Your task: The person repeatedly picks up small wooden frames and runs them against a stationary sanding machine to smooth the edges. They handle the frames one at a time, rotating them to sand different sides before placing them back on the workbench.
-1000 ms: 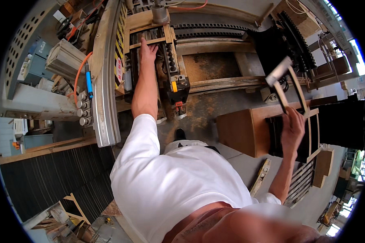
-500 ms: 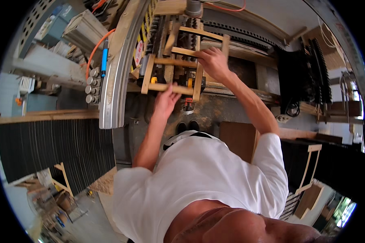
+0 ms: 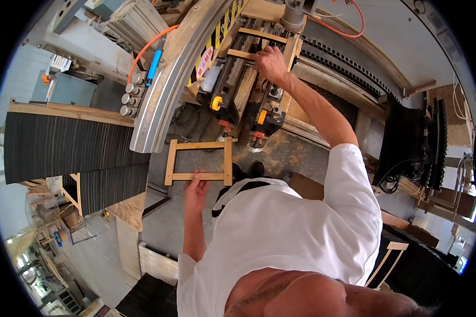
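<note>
A small light-wood frame [image 3: 228, 164], two uprights joined by two rails, hangs in front of my body over the floor. My left hand [image 3: 195, 189] is closed on its near rail, thumb and fingers pinching the wood. Farther off, a second wooden frame [image 3: 263, 35] lies across the two tracks of a machine [image 3: 241, 84]. My right hand [image 3: 272, 66] reaches up to it, fingers curled round the right end of its near rail. That hand hides part of this frame's right side.
Yellow knobs [image 3: 262, 117] and red clamps are at the machine's near end. A metal beam [image 3: 156, 113] with a blue air gun [image 3: 154, 67] and an orange hose stands left. Dark stacked slats [image 3: 69, 145] fill the left side. Sawdust covers the floor [image 3: 285, 153].
My left hand has drawn one wooden frame off the machine, toward my body and to the left. My right hand keeps its hold on the other frame, now over the machine tracks.
</note>
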`<state>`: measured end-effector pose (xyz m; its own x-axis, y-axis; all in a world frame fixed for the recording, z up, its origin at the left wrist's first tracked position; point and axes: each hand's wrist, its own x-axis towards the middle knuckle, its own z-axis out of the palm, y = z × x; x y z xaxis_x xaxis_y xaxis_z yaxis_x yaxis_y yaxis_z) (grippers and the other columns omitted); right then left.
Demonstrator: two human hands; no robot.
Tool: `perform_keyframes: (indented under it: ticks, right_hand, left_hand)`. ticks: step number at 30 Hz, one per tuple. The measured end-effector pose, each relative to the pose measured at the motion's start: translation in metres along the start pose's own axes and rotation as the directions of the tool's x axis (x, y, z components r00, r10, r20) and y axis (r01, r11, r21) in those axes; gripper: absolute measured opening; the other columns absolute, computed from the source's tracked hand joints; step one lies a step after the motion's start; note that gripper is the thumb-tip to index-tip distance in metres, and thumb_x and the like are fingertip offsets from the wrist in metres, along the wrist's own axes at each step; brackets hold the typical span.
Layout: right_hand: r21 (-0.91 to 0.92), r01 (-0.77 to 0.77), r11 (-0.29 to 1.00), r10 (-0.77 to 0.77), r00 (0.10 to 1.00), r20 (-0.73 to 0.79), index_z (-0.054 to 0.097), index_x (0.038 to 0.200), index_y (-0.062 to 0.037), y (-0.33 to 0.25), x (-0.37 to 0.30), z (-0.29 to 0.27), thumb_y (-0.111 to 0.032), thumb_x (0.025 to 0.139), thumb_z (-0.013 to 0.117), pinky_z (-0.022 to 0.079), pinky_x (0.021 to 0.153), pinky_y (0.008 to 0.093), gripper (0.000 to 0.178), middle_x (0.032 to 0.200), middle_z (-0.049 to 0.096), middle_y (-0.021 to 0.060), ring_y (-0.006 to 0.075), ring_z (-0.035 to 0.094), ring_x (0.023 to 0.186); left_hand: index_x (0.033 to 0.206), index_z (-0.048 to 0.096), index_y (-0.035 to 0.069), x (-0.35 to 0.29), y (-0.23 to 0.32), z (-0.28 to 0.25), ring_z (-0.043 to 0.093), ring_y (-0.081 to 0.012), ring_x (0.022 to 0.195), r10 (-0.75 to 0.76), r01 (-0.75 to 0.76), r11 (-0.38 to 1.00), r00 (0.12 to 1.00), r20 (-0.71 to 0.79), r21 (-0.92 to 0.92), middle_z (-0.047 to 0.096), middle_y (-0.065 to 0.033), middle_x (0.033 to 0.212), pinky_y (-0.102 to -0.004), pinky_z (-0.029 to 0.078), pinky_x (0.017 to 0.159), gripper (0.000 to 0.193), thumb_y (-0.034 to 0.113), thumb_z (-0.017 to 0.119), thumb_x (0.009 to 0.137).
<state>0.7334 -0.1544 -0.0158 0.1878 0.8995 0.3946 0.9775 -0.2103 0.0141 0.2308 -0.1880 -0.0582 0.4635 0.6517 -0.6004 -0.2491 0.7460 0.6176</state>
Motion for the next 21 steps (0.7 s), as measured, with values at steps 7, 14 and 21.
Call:
perform_keyframes:
  ticks: [7,14,21]
  right_hand:
    - [-0.134,-0.008,0.991,0.024,0.993,0.116,0.067,0.116,-0.0184,0.029,0.027,0.001,-0.016,0.079,0.067,0.037,0.086,0.0393,0.037,0.095,0.071,0.0039,0.0237,0.058,0.100]
    - [-0.149,-0.024,0.989,0.038,0.995,0.094,0.071,0.097,-0.0162,0.047,0.039,0.013,-0.015,0.078,0.066,0.036,0.084,0.0399,0.019,0.078,0.070,0.0081,0.0255,0.059,0.097]
    - [-0.203,-0.018,0.979,0.045,0.990,0.131,0.068,0.110,-0.0207,0.044,0.040,0.010,-0.019,0.082,0.066,0.036,0.083,0.0401,0.028,0.088,0.071,0.0048,0.0237,0.060,0.098]
  left_hand:
    - [0.118,0.059,0.008,0.018,-0.011,-0.032,0.058,-0.0168,0.112,0.034,-0.036,0.999,0.996,-0.085,-0.030,0.063,-0.0038,0.120,-0.0336,0.049,0.095,0.028,0.022,0.065,0.094]
    - [0.114,0.061,0.009,0.032,-0.025,-0.037,0.060,-0.0171,0.107,-0.002,0.000,1.000,0.990,-0.138,-0.018,0.064,-0.0041,0.116,-0.0331,0.050,0.093,0.027,0.023,0.068,0.092]
    - [0.112,0.061,0.008,0.046,-0.032,-0.048,0.061,-0.0173,0.104,0.000,0.004,1.000,0.983,-0.181,0.019,0.065,-0.0047,0.112,-0.0321,0.051,0.088,0.027,0.024,0.069,0.092]
